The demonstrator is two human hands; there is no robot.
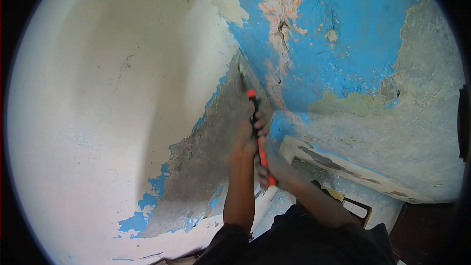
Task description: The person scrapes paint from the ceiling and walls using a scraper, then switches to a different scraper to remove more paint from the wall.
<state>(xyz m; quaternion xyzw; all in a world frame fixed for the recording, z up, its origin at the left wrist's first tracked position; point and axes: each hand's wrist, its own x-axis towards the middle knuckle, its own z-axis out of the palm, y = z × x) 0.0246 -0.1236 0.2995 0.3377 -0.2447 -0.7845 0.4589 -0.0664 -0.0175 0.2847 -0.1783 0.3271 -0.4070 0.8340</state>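
Note:
A long red-and-black handle [262,155] slants up from the centre of the view toward the wall corner. My left hand [246,132] is wrapped round its upper, black part. Lower down, my right hand [270,164] grips the red part, its fingers closed and slightly smeared by motion. Past the handle's red-orange collar, the tool's far end is too blurred to make out against the corner. Bare grey plaster [206,140] with ragged blue paint edges lies on the left wall beside my hands.
The left wall [113,93] is pale; the right wall [353,24] has blue paint, cracks and grey patches. A ledge [338,164] runs along its foot. Below right are a yellow-and-brown framed object [357,207] and a dark brown surface [424,225].

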